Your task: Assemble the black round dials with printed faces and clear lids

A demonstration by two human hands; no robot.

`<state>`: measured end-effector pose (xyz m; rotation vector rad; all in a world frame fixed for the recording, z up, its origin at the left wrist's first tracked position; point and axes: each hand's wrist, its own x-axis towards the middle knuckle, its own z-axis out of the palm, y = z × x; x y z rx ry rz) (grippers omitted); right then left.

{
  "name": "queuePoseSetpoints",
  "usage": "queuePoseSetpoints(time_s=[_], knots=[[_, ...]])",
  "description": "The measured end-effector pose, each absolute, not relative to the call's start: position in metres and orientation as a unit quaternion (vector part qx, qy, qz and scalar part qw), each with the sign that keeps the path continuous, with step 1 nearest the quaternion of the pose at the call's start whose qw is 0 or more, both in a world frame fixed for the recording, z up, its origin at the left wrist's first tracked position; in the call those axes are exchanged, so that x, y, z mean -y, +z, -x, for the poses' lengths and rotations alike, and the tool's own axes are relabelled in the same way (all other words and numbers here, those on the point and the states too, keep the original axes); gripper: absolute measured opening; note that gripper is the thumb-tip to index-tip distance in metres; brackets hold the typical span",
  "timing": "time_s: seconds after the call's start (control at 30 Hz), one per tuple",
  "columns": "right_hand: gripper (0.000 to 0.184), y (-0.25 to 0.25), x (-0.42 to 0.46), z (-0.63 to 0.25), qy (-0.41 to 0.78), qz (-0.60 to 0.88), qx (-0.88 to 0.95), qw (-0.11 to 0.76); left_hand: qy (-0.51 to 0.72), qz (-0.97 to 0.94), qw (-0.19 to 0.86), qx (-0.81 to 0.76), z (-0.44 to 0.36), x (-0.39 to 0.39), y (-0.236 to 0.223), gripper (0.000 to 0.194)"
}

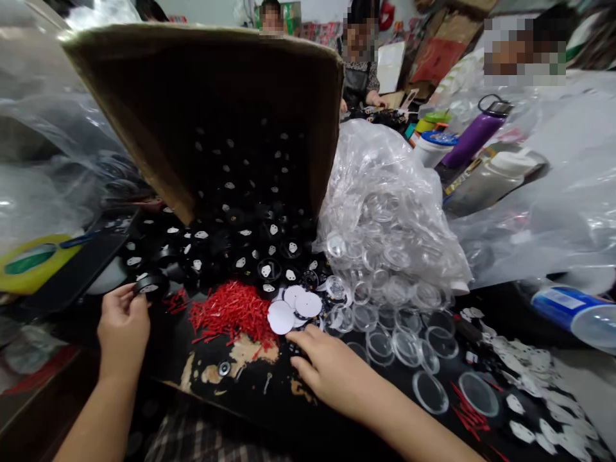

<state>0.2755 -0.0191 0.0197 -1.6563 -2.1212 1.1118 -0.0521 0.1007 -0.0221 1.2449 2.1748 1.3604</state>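
Note:
My left hand (122,327) pinches a small round black part (150,284) at the front of a spill of several black parts (240,247). My right hand (332,369) lies palm down on the dark table, fingertips beside a few white paper discs (293,308), holding nothing I can see. A pile of thin red sticks (231,311) lies between my hands. Clear round plastic lids (404,340) are scattered to the right of my right hand.
A tipped cardboard box (216,109) pours out the black parts. A plastic bag of clear lids (385,212) stands right of it. A purple bottle (474,135), a blue-capped tube (575,311) and white cut-outs (534,385) are at right. Yellow tape roll (33,260) at left. Other people sit beyond.

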Motion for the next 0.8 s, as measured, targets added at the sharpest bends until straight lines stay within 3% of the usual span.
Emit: queuePoseSetpoints(time_s=[0.27, 0.37, 0.47, 0.6, 0.8], knots=[[0.028, 0.026, 0.020, -0.267, 0.338, 0.566, 0.728, 0.186, 0.627, -0.359, 0.366, -0.587, 0.034, -0.054, -0.007, 0.029], [0.028, 0.036, -0.023, -0.263, 0.214, 0.584, 0.735, 0.269, 0.597, -0.270, 0.578, -0.486, 0.004, -0.012, -0.003, 0.037], [0.036, 0.036, -0.080, -0.254, 0.115, 0.644, 0.686, 0.319, 0.529, -0.215, 0.702, -0.425, -0.029, 0.022, -0.002, 0.041], [0.056, 0.011, -0.134, -0.229, 0.094, 0.690, 0.651, 0.302, 0.490, -0.198, 0.752, -0.395, -0.053, 0.038, -0.004, 0.039], [0.057, 0.007, -0.139, -0.205, 0.097, 0.674, 0.666, 0.305, 0.456, -0.189, 0.775, -0.394, -0.054, 0.031, -0.010, 0.036]])
